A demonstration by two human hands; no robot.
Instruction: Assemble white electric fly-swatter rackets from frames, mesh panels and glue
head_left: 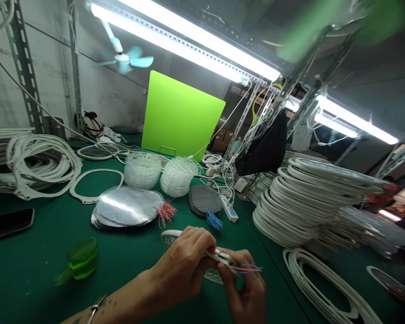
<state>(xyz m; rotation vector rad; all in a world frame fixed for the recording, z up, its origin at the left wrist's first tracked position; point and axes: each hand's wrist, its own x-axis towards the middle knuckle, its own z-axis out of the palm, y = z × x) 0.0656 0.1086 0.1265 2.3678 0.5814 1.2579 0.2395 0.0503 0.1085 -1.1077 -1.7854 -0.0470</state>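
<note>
Both my hands hold a white oval frame with mesh (170, 235) near the table's front edge. My left hand (185, 261) is closed around the frame's side. My right hand (245, 283) pinches the narrow end, where red and blue wires (249, 268) stick out to the right. Beyond them lie a stack of silver mesh ovals (126, 207) with red wires (166, 212) and a dark mesh stack (204, 200) with blue wires (214, 220).
A green tool (83, 258) lies left of my forearm, near a phone (10, 223). White frames are piled at the left (42, 166) and right (300, 198). Cord coils (142, 170), a power strip (228, 208) and a green panel (182, 114) stand farther back.
</note>
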